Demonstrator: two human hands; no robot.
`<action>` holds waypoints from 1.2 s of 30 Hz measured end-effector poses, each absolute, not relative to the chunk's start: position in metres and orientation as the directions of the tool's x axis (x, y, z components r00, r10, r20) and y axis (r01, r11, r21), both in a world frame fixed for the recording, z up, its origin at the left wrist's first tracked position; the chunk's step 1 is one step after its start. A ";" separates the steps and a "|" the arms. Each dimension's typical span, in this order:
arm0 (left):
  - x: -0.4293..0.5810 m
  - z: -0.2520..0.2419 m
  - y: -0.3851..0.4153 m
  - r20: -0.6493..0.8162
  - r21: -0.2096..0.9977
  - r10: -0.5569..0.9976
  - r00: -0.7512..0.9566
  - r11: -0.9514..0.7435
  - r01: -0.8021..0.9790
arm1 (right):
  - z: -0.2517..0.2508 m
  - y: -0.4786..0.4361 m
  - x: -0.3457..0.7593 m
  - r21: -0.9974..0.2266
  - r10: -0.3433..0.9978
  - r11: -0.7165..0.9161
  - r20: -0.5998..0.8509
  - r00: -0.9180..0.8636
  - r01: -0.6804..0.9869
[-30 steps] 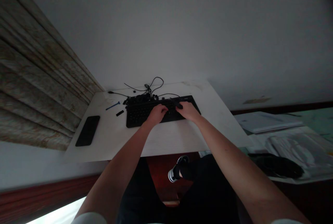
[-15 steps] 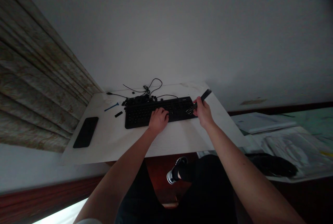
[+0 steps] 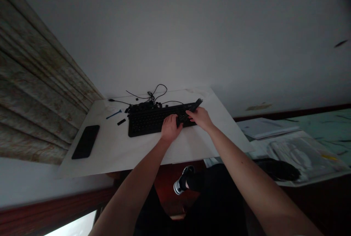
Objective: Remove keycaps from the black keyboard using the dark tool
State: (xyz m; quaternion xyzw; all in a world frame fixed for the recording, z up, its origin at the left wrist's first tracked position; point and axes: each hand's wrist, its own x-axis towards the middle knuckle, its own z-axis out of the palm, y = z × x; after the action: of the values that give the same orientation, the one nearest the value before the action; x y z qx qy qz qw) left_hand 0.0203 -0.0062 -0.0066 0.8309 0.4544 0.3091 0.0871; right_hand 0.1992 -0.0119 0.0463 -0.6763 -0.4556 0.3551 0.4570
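A black keyboard (image 3: 145, 123) lies across the white table, with a heap of loose black keycaps (image 3: 142, 107) along its back edge. My right hand (image 3: 202, 118) is closed around a dark keycap puller (image 3: 196, 104), whose brush end points up and to the right. Thin wire loops at its other end reach down over the keyboard's right part. Just left of them, my left hand (image 3: 170, 129) rests on the keyboard with fingers curled and thumb drawn in. Whatever those fingers pinch is too dark and small to make out.
A black phone (image 3: 86, 142) lies at the table's left. Near the keyboard's left end are a blue stick-like tool (image 3: 113, 114) and a long black keycap (image 3: 121, 122). A cable (image 3: 161, 85) loops behind. Papers (image 3: 267, 128) lie on a lower surface at right.
My right hand has brought the keycap puller left and in over the keyboard, close to my left hand. My left hand has shifted slightly right. The whole view has moved a little.
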 end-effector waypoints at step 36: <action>0.040 0.005 0.008 0.274 0.358 0.791 0.547 -0.612 0.706 | 0.027 -0.013 0.197 -0.907 0.985 0.084 0.137 0.101 0.412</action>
State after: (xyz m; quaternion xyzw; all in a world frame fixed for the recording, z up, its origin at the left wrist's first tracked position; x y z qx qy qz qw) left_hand 0.0398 0.0082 0.0048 0.8733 0.4285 0.2076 0.1029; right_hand 0.1972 -0.0125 0.0272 -0.5946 -0.5875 0.3231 0.4437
